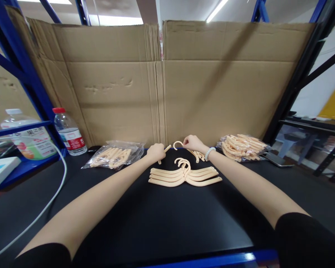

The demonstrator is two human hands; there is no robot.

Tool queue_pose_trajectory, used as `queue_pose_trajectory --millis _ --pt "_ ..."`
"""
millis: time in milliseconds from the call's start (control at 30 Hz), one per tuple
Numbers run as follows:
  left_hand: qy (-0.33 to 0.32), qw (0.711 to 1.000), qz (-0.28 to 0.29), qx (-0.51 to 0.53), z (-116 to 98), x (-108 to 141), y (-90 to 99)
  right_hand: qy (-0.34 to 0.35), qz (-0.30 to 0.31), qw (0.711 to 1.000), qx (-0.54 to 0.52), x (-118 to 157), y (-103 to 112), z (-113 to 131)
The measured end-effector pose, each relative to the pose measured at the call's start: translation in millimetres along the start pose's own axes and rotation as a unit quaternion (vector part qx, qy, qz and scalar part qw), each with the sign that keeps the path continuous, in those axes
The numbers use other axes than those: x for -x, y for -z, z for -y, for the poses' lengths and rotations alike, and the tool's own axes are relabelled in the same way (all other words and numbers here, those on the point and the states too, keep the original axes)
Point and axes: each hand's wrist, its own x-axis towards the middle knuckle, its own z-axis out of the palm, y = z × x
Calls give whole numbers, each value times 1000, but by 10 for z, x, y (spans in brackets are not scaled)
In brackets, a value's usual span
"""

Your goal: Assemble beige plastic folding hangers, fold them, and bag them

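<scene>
My left hand [155, 152] is closed around a beige hanger arm [168, 148], whose end sticks out to the right of the fingers. Pinched in my right hand [193, 143] is a beige hook piece [177, 144], its curve pointing left. The two held pieces are apart. Just in front of my hands lies a set of several beige hangers [185, 176], overlapping with their hooks toward the back. Some loose beige pieces [198, 155] lie beneath and behind my right hand, partly hidden by it.
Clear bags of beige parts lie on the black table [162, 227] at left [114, 155] and right [241, 146]. A phone [277, 160] is beside the right bag. A water bottle [71, 134] and white cable [54, 195] are at left. Cardboard [114, 85] stands behind.
</scene>
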Motion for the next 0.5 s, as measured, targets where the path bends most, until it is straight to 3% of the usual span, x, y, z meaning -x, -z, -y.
queue_pose_trajectory --millis 133,267,433,500 --pt "-46 994 -45 91 109 165 66 6 -62 993 -105 281 162 -121" --pt "-93 965 -92 225 133 463 35 34 -90 969 -228 680 213 -122" --pt "-152 911 -100 370 87 1028 -131 64 -58 927 -365 1221 110 72" --pt "-183 850 -78 488 65 1231 -190 76 -30 880 -469 1395 54 150"
